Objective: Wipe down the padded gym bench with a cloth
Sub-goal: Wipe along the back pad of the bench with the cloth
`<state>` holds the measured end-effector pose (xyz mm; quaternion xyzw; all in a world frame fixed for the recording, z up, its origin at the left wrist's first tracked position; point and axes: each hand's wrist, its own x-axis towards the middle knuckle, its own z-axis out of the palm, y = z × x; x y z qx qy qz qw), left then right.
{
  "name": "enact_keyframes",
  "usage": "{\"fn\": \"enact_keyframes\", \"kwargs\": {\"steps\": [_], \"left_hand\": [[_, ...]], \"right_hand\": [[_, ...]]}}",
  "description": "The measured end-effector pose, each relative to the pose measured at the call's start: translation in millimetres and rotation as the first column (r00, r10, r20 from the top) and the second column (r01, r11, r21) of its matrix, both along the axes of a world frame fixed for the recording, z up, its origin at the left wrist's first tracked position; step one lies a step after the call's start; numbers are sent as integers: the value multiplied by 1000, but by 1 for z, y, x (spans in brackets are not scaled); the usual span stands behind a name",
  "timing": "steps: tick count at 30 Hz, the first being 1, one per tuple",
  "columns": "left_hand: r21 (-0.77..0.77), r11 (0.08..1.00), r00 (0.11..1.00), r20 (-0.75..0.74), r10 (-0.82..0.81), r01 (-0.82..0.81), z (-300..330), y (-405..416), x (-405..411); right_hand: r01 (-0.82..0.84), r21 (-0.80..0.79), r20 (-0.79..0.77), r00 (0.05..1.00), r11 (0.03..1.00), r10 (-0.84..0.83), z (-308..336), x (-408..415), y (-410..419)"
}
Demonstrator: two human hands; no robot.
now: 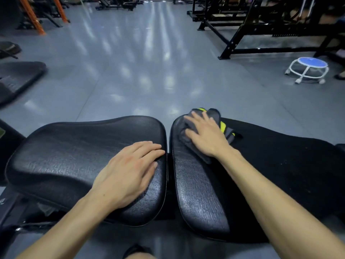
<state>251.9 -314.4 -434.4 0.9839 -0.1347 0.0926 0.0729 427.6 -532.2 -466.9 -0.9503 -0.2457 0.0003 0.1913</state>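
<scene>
The padded gym bench lies across the lower frame in two black leather pads: a seat pad point(61, 156) on the left and a long back pad point(280, 165) on the right, with a narrow gap between them. My left hand point(128, 172) rests flat on the right part of the seat pad, fingers together, holding nothing. My right hand point(203, 133) presses a grey cloth with yellow-green trim point(224, 126) onto the far left end of the back pad, fingers spread over it.
Glossy grey floor stretches ahead. A low white rolling stool with a blue seat point(308, 69) stands at right, behind it black rack frames point(242, 40). Another black pad point(16, 77) sits at left, with orange posts point(35, 17) further back.
</scene>
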Motion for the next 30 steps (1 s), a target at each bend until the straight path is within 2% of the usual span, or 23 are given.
{"fn": "enact_keyframes", "kwargs": {"steps": [3, 5, 6, 8, 10, 11, 12, 15, 18, 20, 22, 24, 25, 26, 27, 30], "left_hand": [[5, 1000, 1000, 22, -9, 9, -2, 1, -1], [8, 1000, 1000, 20, -3, 3, -2, 1, 0], [8, 1000, 1000, 19, -1, 1, -1, 1, 1], [12, 1000, 1000, 27, 0, 0, -1, 0, 1], [17, 1000, 999, 37, 0, -1, -2, -2, 1], [21, 1000, 999, 40, 1, -2, -2, -1, 1], [24, 1000, 999, 39, 2, -3, -2, -1, 1], [24, 1000, 1000, 30, -2, 2, -2, 0, 1], [27, 1000, 999, 40, -13, 12, -5, 0, 1], [28, 1000, 999, 43, -14, 13, -5, 1, 1], [21, 1000, 999, 44, -4, 3, -5, 1, 1], [17, 1000, 999, 41, 5, -6, -3, 0, 0], [13, 1000, 999, 39, 6, -6, -3, 0, 0], [10, 1000, 999, 38, 6, -6, -3, -1, 1], [7, 1000, 999, 35, 5, -5, -3, 0, 1], [-5, 1000, 999, 33, 12, -11, -3, 1, 2]], "right_hand": [[-233, 102, -7, 972, 967, 234, 4, -50, -25], [-283, 131, -35, 956, 950, 290, -1, -45, -56], [-238, 130, -40, 969, 963, 245, -3, -29, -68], [7, 98, -45, 999, 995, -2, -9, 14, -87], [286, 28, -70, 956, 958, -283, -10, 41, -84], [318, -7, -53, 947, 948, -318, -10, 42, -71], [275, -26, -21, 961, 961, -276, -9, 36, -54], [-62, 20, 12, 998, 998, 62, 3, -23, -14], [-378, 85, 25, 926, 922, 377, 13, -99, -18], [-440, 130, 2, 896, 889, 443, 13, -106, -40], [-307, 166, -22, 949, 937, 314, 8, -70, -59], [7, 139, -77, 997, 990, 4, 2, -19, -64], [162, 100, -109, 983, 982, -151, 0, 1, -60], [231, 65, -111, 968, 971, -223, -1, 16, -50], [213, 41, -97, 973, 976, -209, -2, 21, -36], [-31, 45, -69, 997, 999, 34, 5, -3, 7]]}}
